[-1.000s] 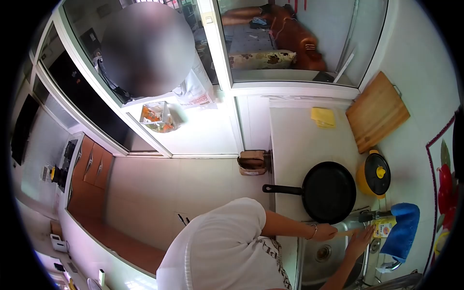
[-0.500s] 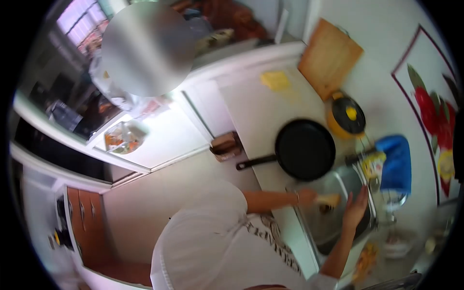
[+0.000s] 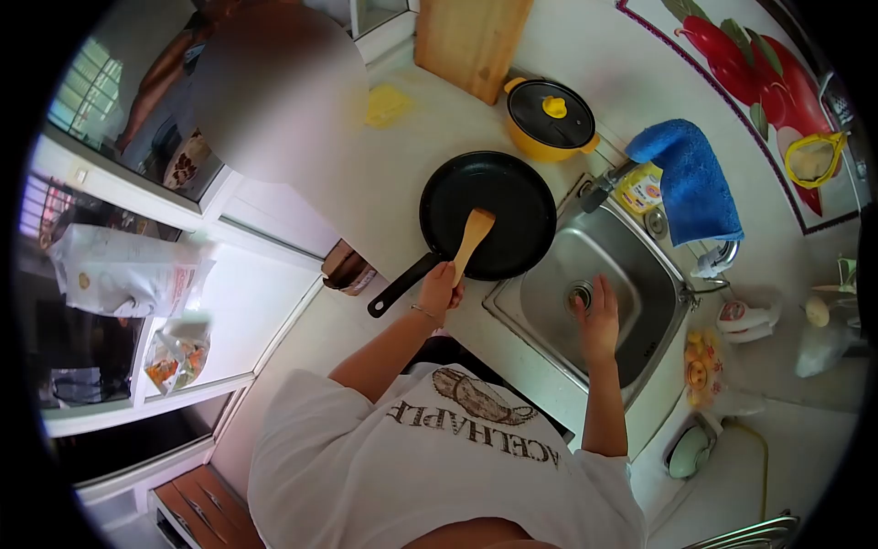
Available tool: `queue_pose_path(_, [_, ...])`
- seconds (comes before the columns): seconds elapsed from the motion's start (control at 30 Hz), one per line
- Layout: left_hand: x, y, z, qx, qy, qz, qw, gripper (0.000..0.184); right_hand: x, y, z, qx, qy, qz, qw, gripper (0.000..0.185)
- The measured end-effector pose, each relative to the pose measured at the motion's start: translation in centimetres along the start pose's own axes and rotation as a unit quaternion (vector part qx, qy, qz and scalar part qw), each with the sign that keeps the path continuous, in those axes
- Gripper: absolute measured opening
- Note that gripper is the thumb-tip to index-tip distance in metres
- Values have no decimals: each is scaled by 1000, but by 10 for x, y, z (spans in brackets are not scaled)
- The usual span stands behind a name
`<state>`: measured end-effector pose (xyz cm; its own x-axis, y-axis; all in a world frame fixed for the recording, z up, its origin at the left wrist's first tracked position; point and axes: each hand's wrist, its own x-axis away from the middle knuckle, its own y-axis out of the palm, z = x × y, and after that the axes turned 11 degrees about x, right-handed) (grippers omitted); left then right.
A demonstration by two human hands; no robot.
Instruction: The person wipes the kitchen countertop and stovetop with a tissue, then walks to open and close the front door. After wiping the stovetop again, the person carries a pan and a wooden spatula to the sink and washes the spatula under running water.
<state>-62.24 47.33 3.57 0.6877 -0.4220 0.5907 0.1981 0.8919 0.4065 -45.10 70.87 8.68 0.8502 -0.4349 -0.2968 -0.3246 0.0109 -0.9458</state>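
Observation:
My left hand (image 3: 443, 289) is wrapped round the handle of a wooden spatula (image 3: 474, 242). The spatula's flat head is over the black frying pan (image 3: 494, 178), which rests on the counter with its long handle pointing toward my left side. Whether the wood touches the pan I cannot tell. Over the steel sink (image 3: 631, 274), my right hand (image 3: 599, 322) is held with fingers stretched out, holding nothing, close to the drain (image 3: 580, 293).
Behind the pan stands a yellow pot (image 3: 551, 119) with a black lid, beside a wooden cutting board (image 3: 471, 46). A blue cloth (image 3: 686, 174) hangs over the faucet, near a yellow-labelled bottle (image 3: 640, 189). A yellow cloth (image 3: 388, 105) lies on the counter.
My left hand has carried the spatula from the sink across to the frying pan. My right hand stays over the sink. The view has turned and shifted.

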Motion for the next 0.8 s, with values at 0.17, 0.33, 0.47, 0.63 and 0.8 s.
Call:
queue_pose_path(0.17, [-2,-20,-7,64,-80,-23,994,26,2,-3,-31,-7,23,-22,999,45])
queue_pose_path(0.33, [0,-25,-11,181,-181,3,967,32,11,-8,-51,-38,40,-41,998,42])
queue_pose_path(0.47, [-3,-37,-29,266,-181,18,947,38,27,-13,-56,-44,27,-52,997,43])
queue_pose_path(0.63, [18,-32,-35,321,-192,61,925,62,25,-12,-55,-88,-13,-54,995,45])
queue_pose_path(0.8, [75,-86,-65,287,-240,67,925,63,16,-11,-104,-128,-117,-28,984,38])
